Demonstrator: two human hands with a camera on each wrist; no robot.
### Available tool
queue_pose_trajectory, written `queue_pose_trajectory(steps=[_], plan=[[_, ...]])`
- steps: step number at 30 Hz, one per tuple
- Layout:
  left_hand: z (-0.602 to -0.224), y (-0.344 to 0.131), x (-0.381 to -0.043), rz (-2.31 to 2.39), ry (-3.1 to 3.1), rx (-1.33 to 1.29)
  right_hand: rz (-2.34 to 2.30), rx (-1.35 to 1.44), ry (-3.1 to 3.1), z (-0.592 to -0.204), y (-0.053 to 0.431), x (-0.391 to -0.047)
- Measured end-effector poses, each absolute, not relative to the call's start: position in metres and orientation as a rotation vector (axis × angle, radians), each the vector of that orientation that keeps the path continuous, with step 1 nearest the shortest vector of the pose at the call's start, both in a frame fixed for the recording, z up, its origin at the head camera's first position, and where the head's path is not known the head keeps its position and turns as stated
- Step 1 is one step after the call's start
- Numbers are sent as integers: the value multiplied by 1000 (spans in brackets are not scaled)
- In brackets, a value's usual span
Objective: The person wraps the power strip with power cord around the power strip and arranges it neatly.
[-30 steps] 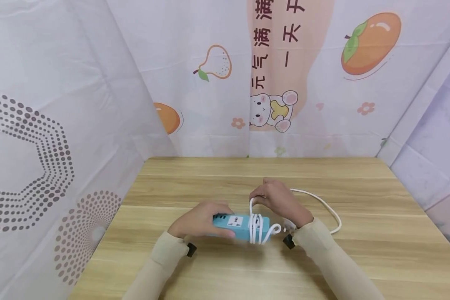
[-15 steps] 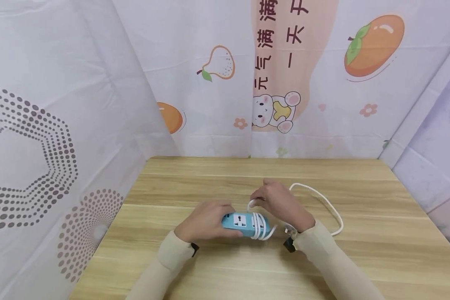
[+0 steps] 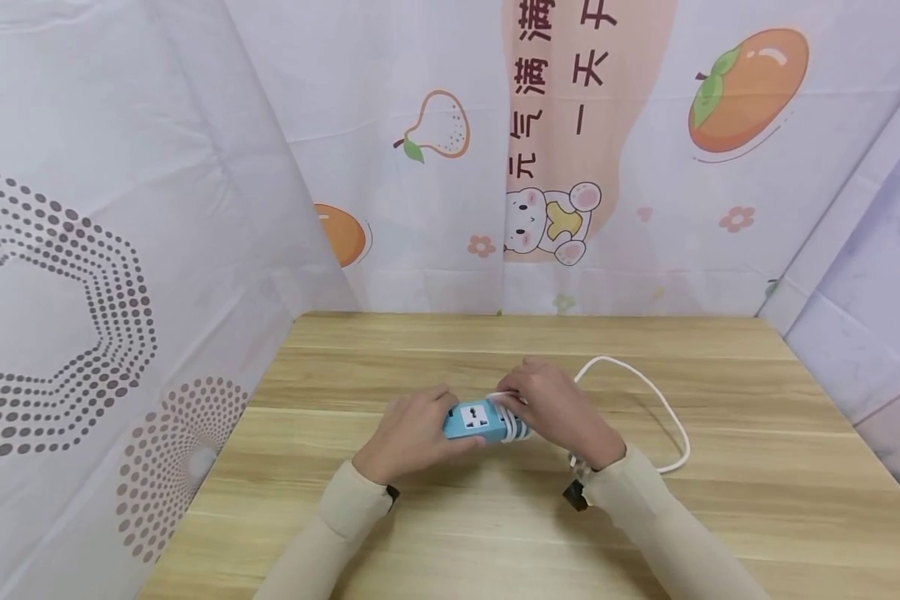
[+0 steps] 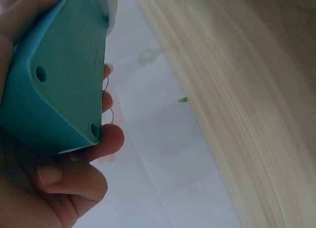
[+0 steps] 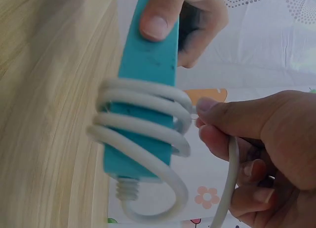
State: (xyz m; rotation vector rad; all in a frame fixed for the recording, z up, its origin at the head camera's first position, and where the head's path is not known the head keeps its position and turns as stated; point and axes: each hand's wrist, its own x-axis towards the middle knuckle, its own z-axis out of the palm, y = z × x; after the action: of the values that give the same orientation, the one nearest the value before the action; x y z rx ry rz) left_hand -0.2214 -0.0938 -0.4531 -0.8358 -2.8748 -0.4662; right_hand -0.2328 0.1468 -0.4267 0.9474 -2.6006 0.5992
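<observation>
My left hand (image 3: 412, 432) grips a blue power strip (image 3: 465, 421) by its left end, thumb along the near side. In the left wrist view the strip's underside (image 4: 69, 65) shows, with two round holes. White cord (image 5: 143, 102) is wound several times around the strip's right end, starting from a ribbed collar (image 5: 127, 188). At the far side of that end, my right hand (image 3: 558, 408) pinches the cord between thumb and fingers. The cord's loose length (image 5: 228, 183) runs down through the right hand's fingers in the right wrist view.
A loop of the white cord (image 3: 671, 408) arcs over the wood-grain table (image 3: 495, 533) to the right. Near the right wrist is the cord's plug (image 3: 577, 463), partly hidden. A printed curtain (image 3: 420, 208) hangs along the table's back edge, and another pale curtain stands at left.
The strip has tilted and risen slightly away from me with the left hand. The right hand has drawn the cord over the strip's top, and the loose loop has shifted outward.
</observation>
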Motion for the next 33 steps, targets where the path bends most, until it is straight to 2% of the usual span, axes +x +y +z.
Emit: queue_pose_trajectory(steps=[10, 33], plan=[[-456, -95, -224, -381, -2844, -662, 654, 872, -2601, -425, 145, -232], [-459, -110, -235, -305, -2671, -561, 701, 919, -2528, -440, 152, -237]])
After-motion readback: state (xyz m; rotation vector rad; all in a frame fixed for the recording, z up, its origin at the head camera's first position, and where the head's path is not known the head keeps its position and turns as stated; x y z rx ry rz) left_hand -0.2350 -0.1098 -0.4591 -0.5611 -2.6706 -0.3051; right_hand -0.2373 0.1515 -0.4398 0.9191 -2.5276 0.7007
